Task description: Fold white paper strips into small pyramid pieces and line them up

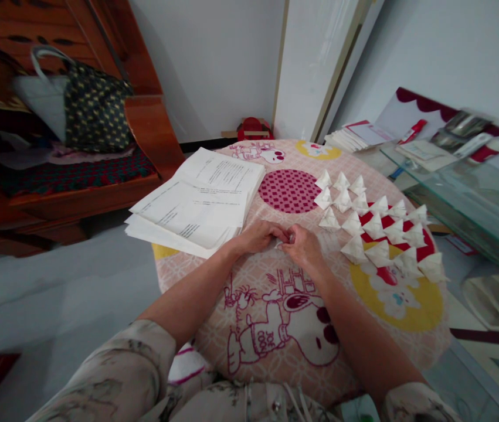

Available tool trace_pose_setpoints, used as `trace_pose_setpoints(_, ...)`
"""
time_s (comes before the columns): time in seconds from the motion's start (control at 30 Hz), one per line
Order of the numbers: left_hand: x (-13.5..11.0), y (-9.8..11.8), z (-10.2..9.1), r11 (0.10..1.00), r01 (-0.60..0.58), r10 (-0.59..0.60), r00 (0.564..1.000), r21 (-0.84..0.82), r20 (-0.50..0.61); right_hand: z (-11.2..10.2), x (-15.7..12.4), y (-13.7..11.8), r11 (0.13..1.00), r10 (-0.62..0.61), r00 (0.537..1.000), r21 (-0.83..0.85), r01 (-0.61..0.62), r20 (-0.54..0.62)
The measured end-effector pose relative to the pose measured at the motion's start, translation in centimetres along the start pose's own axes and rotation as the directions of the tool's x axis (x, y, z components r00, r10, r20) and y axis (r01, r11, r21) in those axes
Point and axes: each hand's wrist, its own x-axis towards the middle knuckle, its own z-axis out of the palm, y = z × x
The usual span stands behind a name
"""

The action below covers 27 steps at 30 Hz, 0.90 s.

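Observation:
My left hand and my right hand meet over the middle of the round table, fingers closed together. A small bit of white paper shows between the fingertips; most of it is hidden, so its folded shape cannot be made out. Just beyond my left hand lies a stack of printed paper sheets, the top ones creased and slightly fanned. To the right of my right hand, several folded white paper pieces with pointed tops stand in rough rows.
A pink patterned cloth covers the table. Close on the right is a glass shelf with a red tube and papers. At left stands a wooden bench holding a dark patterned bag. A wall panel rises behind.

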Motion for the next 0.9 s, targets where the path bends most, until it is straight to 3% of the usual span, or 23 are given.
trace_pose_setpoints(0.43,0.0,-0.2,0.2,1.000,-0.007,0.007,1.000,0.005,0.003,0.6,-0.5,-0.6,0.998,0.002,1.000,-0.066,-0.003,-0.017)
trace_pose_setpoints(0.67,-0.1,0.3,0.1,1.000,0.010,-0.010,1.000,0.022,-0.011,-0.2,0.2,0.6,0.997,-0.049,0.998,0.061,0.046,0.039)
trace_pose_setpoints(0.9,-0.1,0.4,0.0,0.999,0.035,-0.035,0.999,0.027,-0.012,-0.1,0.8,2.7,0.981,-0.013,0.999,0.192,0.006,0.038)
